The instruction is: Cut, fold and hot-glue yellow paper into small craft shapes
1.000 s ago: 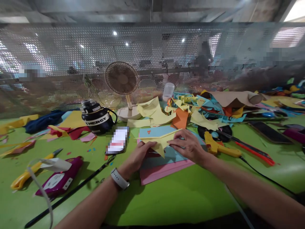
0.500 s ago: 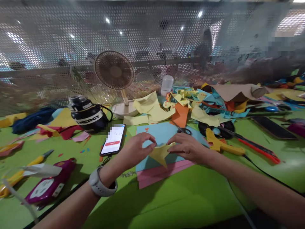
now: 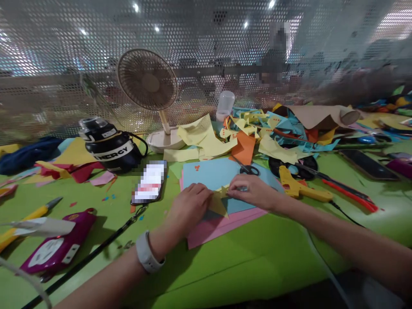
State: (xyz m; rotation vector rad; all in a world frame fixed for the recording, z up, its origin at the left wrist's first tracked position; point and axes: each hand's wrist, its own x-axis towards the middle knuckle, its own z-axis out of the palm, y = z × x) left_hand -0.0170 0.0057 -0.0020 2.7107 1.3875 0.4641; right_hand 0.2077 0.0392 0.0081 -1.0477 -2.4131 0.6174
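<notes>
A small piece of yellow paper (image 3: 219, 207) with a pointed lower corner is held between both hands, over the stacked sheets. My left hand (image 3: 193, 205) is closed on its left side, knuckles up and fingertips mostly hidden. Thumb and fingers of my right hand (image 3: 249, 191) pinch the paper's right upper edge. Beneath lie a blue sheet (image 3: 209, 171) and pink sheets (image 3: 209, 236). Black-handled scissors (image 3: 249, 170) rest on the blue sheet, just beyond my right hand.
Right of the sheets lie a yellow glue gun (image 3: 299, 189) and a red-edged tool (image 3: 349, 195). A phone (image 3: 149, 182), a black bottle (image 3: 111, 148) and a purple device (image 3: 59, 242) are on the left. Behind stand a fan (image 3: 148, 79) and heaped paper scraps (image 3: 254, 126).
My left hand has turned over, knuckles now up, closing on the yellow paper. The paper has tilted flatter and lower. My right hand keeps its pinch. The camera view has shifted slightly.
</notes>
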